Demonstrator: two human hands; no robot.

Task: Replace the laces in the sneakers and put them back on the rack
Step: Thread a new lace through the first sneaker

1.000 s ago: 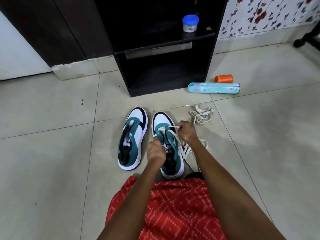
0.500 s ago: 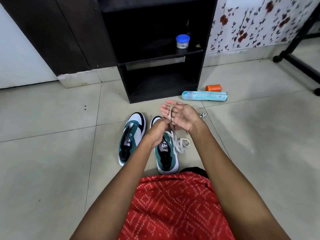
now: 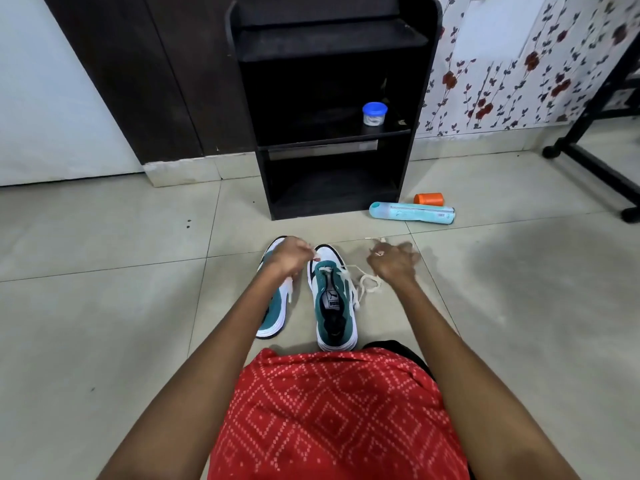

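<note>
Two teal, white and black sneakers lie side by side on the tiled floor, toes toward the rack. The right sneaker [image 3: 332,306] has a white lace [image 3: 367,285] threaded through its front eyelets, with loose loops on the floor to its right. My left hand [image 3: 289,258] hovers over the left sneaker [image 3: 275,313], pinching one end of the lace. My right hand [image 3: 393,263], blurred, grips the other lace end to the right of the shoe. The black shoe rack [image 3: 332,133] stands just beyond the sneakers.
A small blue-lidded jar [image 3: 374,114] sits on the rack's middle shelf. A light blue spray can [image 3: 412,212] and an orange cap [image 3: 429,199] lie on the floor right of the rack. A black wheeled stand [image 3: 595,157] is at far right. My red-patterned clothing fills the bottom.
My hands were together over the right sneaker's toe; they have moved apart, left hand leftward and right hand rightward, each drawing a lace end out sideways. The view has tilted up.
</note>
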